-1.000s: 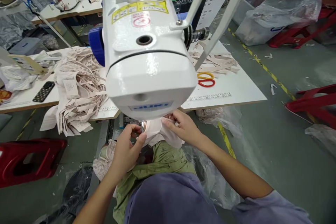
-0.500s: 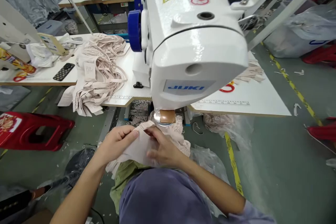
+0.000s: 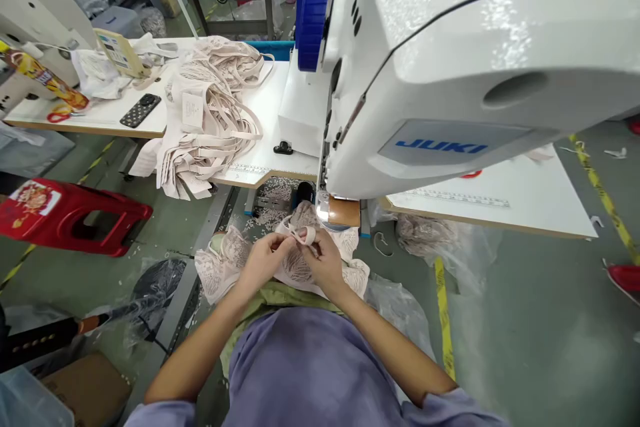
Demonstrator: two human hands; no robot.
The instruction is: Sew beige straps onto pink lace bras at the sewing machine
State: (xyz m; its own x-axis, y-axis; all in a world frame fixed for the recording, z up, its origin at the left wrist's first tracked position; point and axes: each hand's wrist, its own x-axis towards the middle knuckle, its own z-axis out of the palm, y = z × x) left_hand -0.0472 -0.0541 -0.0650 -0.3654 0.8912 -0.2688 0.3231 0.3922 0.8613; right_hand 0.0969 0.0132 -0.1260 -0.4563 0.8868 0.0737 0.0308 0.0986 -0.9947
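A pale pink lace bra [image 3: 223, 265] lies spread over my lap, its cups showing on both sides of my hands. My left hand [image 3: 266, 259] pinches a bra strap [image 3: 306, 235] between thumb and fingertips. Close beside it, my right hand [image 3: 324, 261] is closed on the same narrow strap, which loops up between the two hands. Just beyond my fingers is the lower end of a white sewing machine [image 3: 450, 93], with a brown plate [image 3: 344, 211] at its needle area. Whether the strap touches the machine I cannot tell.
A heap of pale pink bras [image 3: 210, 113] hangs over the left table's edge. Near it lie a dotted phone [image 3: 141, 111] and orange-handled scissors [image 3: 60, 114]. A red stool [image 3: 75, 213] stands at left. Bagged pieces [image 3: 425, 233] hang under the right tabletop [image 3: 540, 193].
The view has shifted closer to the machine, which fills more of the right side. My hands have left the broad, smooth fabric panel and come together on the strap; lace cups now show.
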